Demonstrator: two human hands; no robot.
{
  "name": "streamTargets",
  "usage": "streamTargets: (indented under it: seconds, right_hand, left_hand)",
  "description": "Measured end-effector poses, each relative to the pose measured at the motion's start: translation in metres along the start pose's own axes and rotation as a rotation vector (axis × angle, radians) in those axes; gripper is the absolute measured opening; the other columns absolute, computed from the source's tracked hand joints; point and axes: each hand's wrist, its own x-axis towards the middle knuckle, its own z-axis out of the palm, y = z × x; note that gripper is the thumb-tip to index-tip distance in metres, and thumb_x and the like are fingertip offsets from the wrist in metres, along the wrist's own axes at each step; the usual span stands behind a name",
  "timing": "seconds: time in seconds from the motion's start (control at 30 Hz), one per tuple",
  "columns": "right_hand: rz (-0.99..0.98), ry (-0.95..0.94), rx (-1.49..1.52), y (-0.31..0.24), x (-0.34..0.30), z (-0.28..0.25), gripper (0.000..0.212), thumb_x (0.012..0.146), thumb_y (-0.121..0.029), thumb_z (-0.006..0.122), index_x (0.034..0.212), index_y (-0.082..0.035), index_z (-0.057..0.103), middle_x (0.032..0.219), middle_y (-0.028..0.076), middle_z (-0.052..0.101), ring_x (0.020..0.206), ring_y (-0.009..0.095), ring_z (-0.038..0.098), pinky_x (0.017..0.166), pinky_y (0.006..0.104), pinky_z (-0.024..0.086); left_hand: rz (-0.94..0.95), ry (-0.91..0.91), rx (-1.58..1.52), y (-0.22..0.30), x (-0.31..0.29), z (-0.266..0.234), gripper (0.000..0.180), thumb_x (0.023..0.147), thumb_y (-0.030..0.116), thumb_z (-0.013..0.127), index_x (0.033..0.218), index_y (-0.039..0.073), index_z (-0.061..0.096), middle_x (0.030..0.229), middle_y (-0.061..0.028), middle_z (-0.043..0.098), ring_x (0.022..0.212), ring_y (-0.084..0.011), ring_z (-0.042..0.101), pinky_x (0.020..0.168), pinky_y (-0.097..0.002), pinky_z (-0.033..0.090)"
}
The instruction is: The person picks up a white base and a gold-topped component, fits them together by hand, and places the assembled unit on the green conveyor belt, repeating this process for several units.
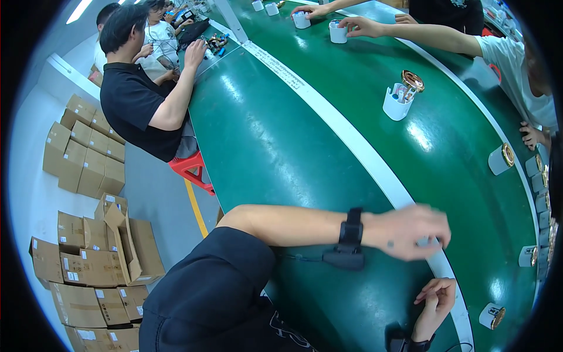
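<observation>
My left hand (407,232) reaches over the white rail (381,176) at the edge of the green conveyor belt (446,176). Motion smears its fingers, and a small pale blue-grey patch shows under them, too unclear to name. A black strap circles that wrist, with a dark box on it. Closer to me, my right hand (437,302) hovers at the rail, fingers loosely bent and apart, nothing seen in them. Farther up the belt stands a white cup-shaped housing (397,107), its copper-coloured round lid (412,81) tilted above exposed inner parts.
More white housings with copper rims (500,159) stand along the belt's right side. Across it, another person's hand (360,27) touches a white housing (338,34). A person in black (138,100) sits at left on a red stool (193,170). Cardboard boxes (88,164) are stacked at the wall.
</observation>
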Motion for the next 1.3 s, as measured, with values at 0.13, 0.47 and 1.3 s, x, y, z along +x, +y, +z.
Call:
streamTargets:
  seconds: [0.13,0.47,1.3]
  right_hand:
    - [0.019,0.004,-0.015,-0.003,0.000,0.002,0.010,0.097,-0.010,0.053,0.094,-0.006,0.045,0.082,0.006,0.053,0.060,0.009,0.052,0.050,0.0204,0.041]
    - [0.021,-0.001,-0.054,-0.005,-0.008,-0.003,0.013,0.099,-0.014,0.056,0.095,-0.006,0.046,0.082,0.006,0.054,0.062,0.009,0.052,0.050,0.0200,0.042]
    - [-0.048,-0.010,0.130,-0.021,-0.014,-0.004,0.030,0.108,-0.031,0.047,0.120,-0.004,0.049,0.104,0.010,0.058,0.078,0.014,0.061,0.056,0.0237,0.048]
  left_hand:
    - [0.001,0.360,0.408,-0.041,0.021,-0.053,0.030,0.081,0.008,0.071,0.109,0.005,0.060,0.112,-0.0125,0.061,0.103,-0.0339,0.058,0.089,-0.0421,0.049]
    - [-0.126,0.352,0.975,-0.078,0.034,-0.114,0.059,0.081,0.015,0.073,0.135,0.009,0.049,0.130,-0.0156,0.051,0.121,-0.0372,0.044,0.102,-0.0519,0.033]
    - [-0.106,-0.057,-0.011,0.032,0.004,-0.014,0.018,0.084,0.015,0.077,0.098,0.008,0.066,0.114,-0.0092,0.055,0.114,-0.0298,0.051,0.098,-0.0405,0.043]
